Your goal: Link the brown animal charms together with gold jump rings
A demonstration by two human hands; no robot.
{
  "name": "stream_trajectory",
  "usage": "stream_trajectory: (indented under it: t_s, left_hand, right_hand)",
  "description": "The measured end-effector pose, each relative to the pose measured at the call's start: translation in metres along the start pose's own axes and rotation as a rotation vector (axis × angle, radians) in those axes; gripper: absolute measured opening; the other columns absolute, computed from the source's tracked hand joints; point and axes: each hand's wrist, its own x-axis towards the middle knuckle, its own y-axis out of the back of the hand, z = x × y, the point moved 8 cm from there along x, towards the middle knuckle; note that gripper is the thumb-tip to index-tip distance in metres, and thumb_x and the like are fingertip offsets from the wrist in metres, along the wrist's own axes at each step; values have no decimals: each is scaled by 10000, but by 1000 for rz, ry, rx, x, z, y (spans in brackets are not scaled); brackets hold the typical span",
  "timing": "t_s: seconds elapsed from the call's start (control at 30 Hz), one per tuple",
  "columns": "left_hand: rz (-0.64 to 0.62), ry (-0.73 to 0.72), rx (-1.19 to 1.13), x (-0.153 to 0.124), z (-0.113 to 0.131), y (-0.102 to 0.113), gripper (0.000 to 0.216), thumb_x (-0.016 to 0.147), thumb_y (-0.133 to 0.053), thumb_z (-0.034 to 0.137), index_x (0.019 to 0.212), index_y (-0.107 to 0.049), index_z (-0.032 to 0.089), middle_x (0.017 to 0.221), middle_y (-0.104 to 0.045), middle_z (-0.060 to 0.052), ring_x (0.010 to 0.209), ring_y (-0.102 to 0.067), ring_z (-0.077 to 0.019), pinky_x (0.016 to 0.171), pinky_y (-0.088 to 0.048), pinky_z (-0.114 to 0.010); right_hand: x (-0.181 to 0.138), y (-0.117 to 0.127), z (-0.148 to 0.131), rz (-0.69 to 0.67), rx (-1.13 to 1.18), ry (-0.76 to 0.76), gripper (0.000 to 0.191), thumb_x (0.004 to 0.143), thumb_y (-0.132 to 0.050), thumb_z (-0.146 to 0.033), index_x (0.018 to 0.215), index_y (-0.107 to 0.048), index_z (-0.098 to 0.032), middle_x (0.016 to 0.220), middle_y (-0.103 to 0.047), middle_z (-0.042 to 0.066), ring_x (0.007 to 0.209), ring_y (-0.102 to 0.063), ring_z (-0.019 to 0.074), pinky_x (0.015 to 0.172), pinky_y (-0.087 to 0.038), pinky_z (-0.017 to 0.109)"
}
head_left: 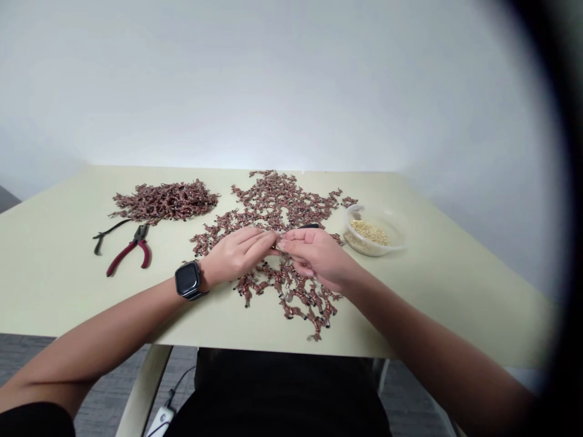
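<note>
My left hand (239,254), with a watch on its wrist, meets my right hand (321,258) over the middle of the table. Both hands are closed in a pinch, fingertips nearly touching. Whatever sits between the fingertips is too small and hidden to make out. Beneath and around them spread many small brown animal-shaped figures (276,197), horse-like, with dark feet. Just behind my right fingers a dark, slim object (310,226) shows in part; I cannot tell if it is held.
A denser heap of brown figures (166,201) lies at the back left. Before it rest red-handled pliers (122,258) and a black bent tool (107,235). On the right stands a clear plastic bowl (398,238) with small gold-coloured pieces (370,232). The pale table (455,291) meets a wall.
</note>
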Motion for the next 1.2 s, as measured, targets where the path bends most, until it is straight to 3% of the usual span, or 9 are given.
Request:
stream_trajectory:
  t_s: [0.13,0.37,0.57,0.73,0.8,0.87,1.0,1.1,1.2]
  left_hand:
    - [58,123,-107,0,-6,2,365,942,-672,222,1276,-570,115,1008,-734,-129,871,-684,-204,773,-597,-355]
    - [39,356,-300,-3,-15,0,285,959,-658,275,1211,-617,149,958,-723,-91,821,-668,-170,732,-569,-309]
    - [38,449,-344,1,-15,4,227,960,-657,291,1144,-653,159,987,-742,-78,841,-690,-158,765,-568,-282]
    - [30,479,-375,3,-14,5,215,955,-665,286,1122,-655,151,999,-742,-75,866,-698,-156,781,-561,-266]
    - [25,460,-361,2,-13,4,218,958,-659,279,1134,-646,150,981,-735,-77,849,-688,-158,769,-558,-272]
    - [28,409,-331,2,-11,3,240,962,-652,267,1168,-630,146,958,-727,-85,833,-676,-168,750,-558,-288]
    - [33,271,-220,1,-6,2,324,955,-657,254,1247,-581,135,998,-727,-124,887,-677,-208,787,-575,-345]
    - [24,165,-127,2,-2,3,360,951,-661,240,1278,-561,126,1012,-730,-136,904,-686,-221,812,-585,-369]
    - [10,108,-79,2,1,3,366,967,-639,247,1304,-551,136,1064,-730,-148,934,-698,-224,831,-592,-384]
  right_hand:
    - [1,6,0,14,-7,11,310,788,-811,-436,855,-699,-155,770,-601,0,455,-363,34,397,-222,221]
    - [-4,12,-13,107,-341,186,280,888,-706,-461,960,-714,-191,534,-515,-51,416,-430,89,432,-306,244]
    - [-16,7,-37,235,-657,478,190,960,-621,-360,924,-705,-193,543,-435,-59,469,-373,95,484,-315,261]
    - [-32,-11,-52,257,-990,867,156,986,-553,-216,986,-703,-176,632,-544,-10,573,-456,121,594,-399,273]
    - [-35,-15,-54,271,-1030,921,159,986,-532,-188,976,-690,-169,641,-550,-4,589,-464,123,622,-417,270]
    - [-34,-14,-54,302,-1007,859,148,980,-537,-198,931,-674,-171,592,-482,-33,543,-423,108,588,-396,257]
    - [-26,-2,-46,308,-771,569,149,963,-578,-281,881,-654,-184,550,-345,-70,485,-336,89,508,-315,249]
    - [-15,4,-29,189,-472,309,198,946,-623,-376,884,-647,-190,540,-380,-73,452,-340,82,449,-264,243]
    - [-6,3,-13,47,-187,100,286,876,-714,-455,885,-650,-177,648,-531,-40,416,-324,51,393,-207,235]
